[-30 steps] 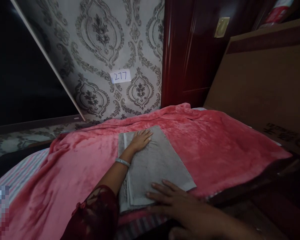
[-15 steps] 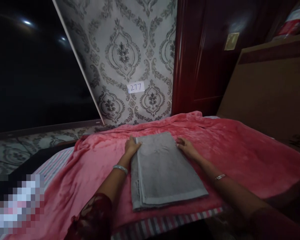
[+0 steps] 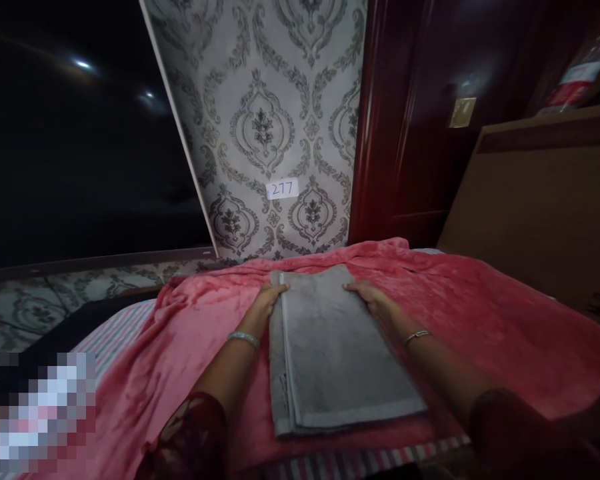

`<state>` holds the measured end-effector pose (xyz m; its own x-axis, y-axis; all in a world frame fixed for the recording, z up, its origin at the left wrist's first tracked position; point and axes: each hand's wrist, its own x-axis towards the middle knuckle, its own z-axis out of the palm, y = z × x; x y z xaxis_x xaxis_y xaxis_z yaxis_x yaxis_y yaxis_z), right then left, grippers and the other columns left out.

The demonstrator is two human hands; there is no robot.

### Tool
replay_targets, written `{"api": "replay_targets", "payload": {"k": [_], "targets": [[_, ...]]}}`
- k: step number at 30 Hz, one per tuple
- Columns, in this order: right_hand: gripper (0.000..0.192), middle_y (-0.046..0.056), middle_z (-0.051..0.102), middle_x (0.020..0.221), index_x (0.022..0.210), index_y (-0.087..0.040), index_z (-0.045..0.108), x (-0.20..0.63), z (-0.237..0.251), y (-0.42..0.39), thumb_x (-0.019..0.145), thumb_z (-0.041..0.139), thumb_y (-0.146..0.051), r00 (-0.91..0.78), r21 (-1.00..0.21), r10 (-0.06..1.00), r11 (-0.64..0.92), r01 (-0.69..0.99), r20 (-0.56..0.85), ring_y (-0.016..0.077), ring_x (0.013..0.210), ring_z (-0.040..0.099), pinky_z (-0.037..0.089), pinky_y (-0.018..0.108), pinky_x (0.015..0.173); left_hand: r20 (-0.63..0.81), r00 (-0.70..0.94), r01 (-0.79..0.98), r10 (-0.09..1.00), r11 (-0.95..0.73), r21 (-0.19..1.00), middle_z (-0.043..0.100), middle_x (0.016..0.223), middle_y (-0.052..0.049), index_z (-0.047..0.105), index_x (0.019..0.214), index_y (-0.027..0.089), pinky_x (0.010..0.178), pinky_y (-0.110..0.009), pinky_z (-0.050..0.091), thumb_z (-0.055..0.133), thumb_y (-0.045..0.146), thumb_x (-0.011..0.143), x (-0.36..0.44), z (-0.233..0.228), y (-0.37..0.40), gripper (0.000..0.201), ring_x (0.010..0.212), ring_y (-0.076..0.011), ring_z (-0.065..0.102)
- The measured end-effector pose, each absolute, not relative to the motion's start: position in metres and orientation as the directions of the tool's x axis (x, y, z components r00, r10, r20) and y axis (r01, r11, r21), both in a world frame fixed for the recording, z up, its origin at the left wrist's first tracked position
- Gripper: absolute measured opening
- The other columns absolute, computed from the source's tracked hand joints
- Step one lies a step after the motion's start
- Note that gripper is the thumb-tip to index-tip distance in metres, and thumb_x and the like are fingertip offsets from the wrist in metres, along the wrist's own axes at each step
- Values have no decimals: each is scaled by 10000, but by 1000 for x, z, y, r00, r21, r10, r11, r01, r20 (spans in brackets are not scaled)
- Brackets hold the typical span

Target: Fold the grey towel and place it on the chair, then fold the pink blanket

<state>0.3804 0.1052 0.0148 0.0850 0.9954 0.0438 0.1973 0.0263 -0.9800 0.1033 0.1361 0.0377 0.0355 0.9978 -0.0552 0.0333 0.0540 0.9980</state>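
Note:
A folded grey towel (image 3: 343, 353) lies lengthwise in front of me on a pink plush blanket (image 3: 210, 313). Its layers show along the left side, where the lower ones stick out a little past the top one. My left hand (image 3: 269, 298) grips the far left edge, thumb on top and fingers tucked out of sight at the side. On the opposite edge my right hand (image 3: 373, 298) is closed with its thumb over the towel; its other fingers are partly hidden. The towel's far edge dips slightly between the two hands.
Behind the blanket rises a patterned wall with a paper label (image 3: 282, 189) reading 277. A large dark screen (image 3: 90, 147) stands at left. To the right are a dark red door (image 3: 410, 133), a cardboard box (image 3: 540, 200) and a bottle (image 3: 577, 80). Striped cloth (image 3: 125, 327) shows under the blanket.
My right hand has moved left from beside the towel onto its edge and closed there. The left hand stays on the left edge. The camera view has shifted slightly.

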Motion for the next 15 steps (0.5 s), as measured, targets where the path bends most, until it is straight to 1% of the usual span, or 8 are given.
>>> {"api": "replay_targets", "payload": {"k": [3,5,6,8,10,12,13,15], "targets": [[166,59,701,685,746,-182,635,389,60,102,662,682,-318,104,-990,993,47,133,61,181,597,621,532,300,571,74,25,-44,997,-73,996,753,792,-69,698,830,154,781,-373,598,792,266,582,97,83,129,288,783,-244,724],[240,47,722,793,833,-174,649,396,100,99,639,716,-298,129,-983,976,164,82,173,167,681,640,542,291,668,190,-2,-76,982,-189,979,762,894,-55,695,939,167,810,-347,589,804,278,581,90,124,124,390,843,-224,717],[294,40,722,833,873,-165,656,399,122,96,617,739,-283,148,-960,948,276,55,281,166,716,643,543,299,713,274,-21,-82,962,-275,958,761,929,-47,691,965,173,827,-334,582,822,273,563,87,146,121,434,867,-214,711],[357,17,713,888,918,-166,656,400,162,85,599,764,-286,180,-868,850,492,65,495,168,775,641,540,323,776,548,-38,-30,836,-549,835,752,966,-50,680,988,164,847,-336,575,847,299,556,79,187,109,482,895,-209,700],[358,7,700,929,947,-182,649,397,192,63,631,759,-309,189,-740,716,659,134,672,177,833,639,538,350,814,734,-13,61,679,-732,679,739,978,-47,666,1005,161,861,-345,569,846,349,594,71,217,89,487,932,-208,687],[336,14,691,970,992,-206,639,390,199,33,692,730,-326,174,-613,588,748,253,790,194,893,637,537,377,842,833,36,200,552,-821,535,726,969,-42,651,1000,166,875,-356,565,830,386,639,60,225,60,459,959,-213,679],[317,22,687,987,1011,-218,635,387,191,16,723,710,-324,154,-557,539,762,332,828,204,918,635,536,392,855,859,77,279,507,-838,469,722,970,-41,645,998,175,885,-363,563,817,390,662,52,219,45,435,969,-216,679],[251,43,681,1001,1007,-237,631,383,156,-18,768,670,-301,77,-470,502,731,494,861,224,943,635,535,417,872,859,220,405,462,-844,351,721,1023,-44,633,1020,213,912,-379,559,775,372,712,33,188,13,375,999,-225,683]]}}
